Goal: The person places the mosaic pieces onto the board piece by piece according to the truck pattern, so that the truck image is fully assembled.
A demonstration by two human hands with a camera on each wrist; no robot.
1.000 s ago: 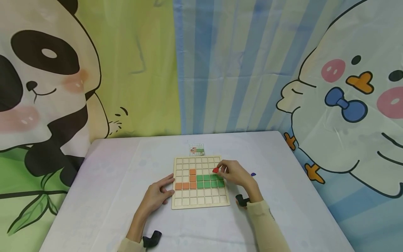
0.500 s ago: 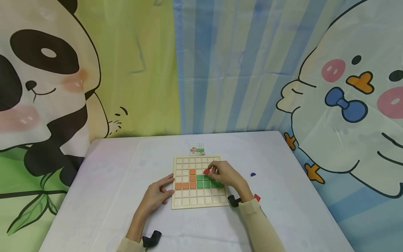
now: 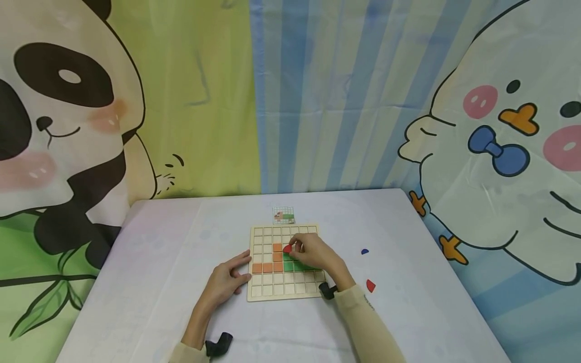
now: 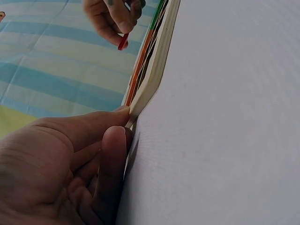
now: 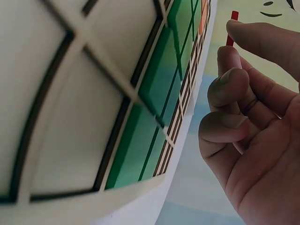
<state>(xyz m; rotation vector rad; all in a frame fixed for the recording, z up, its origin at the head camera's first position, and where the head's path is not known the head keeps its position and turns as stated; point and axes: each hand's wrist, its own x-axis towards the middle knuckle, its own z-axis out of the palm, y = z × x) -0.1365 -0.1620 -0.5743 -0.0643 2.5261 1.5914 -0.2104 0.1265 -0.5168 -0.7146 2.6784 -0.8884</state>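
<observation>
My right hand [image 3: 315, 252] pinches a small red piece [image 3: 287, 248] with a rounded side between thumb and index finger, over the wooden grid board [image 3: 268, 291]. In the right wrist view the red piece [image 5: 235, 15] shows edge-on, apart from the board, with the other fingers curled below. Orange squares [image 3: 278, 257] lie in the board's cells at left, and green squares [image 3: 289, 267] fill cells beside them, partly hidden under the right hand. My left hand [image 3: 224, 279] rests at the board's left edge; in the left wrist view its fingertips touch the board's edge [image 4: 152, 79].
A small picture card [image 3: 283, 215] with a coloured grid lies behind the board. To the right on the white tablecloth [image 3: 422, 312] are a blue half-round piece [image 3: 365, 251] and another red piece [image 3: 370, 286]. Black wrist mounts [image 3: 220, 344] sit on both wrists.
My right hand has moved left across the board with the red piece, from the right side to above the green squares by the orange column. The left hand stays at the edge.
</observation>
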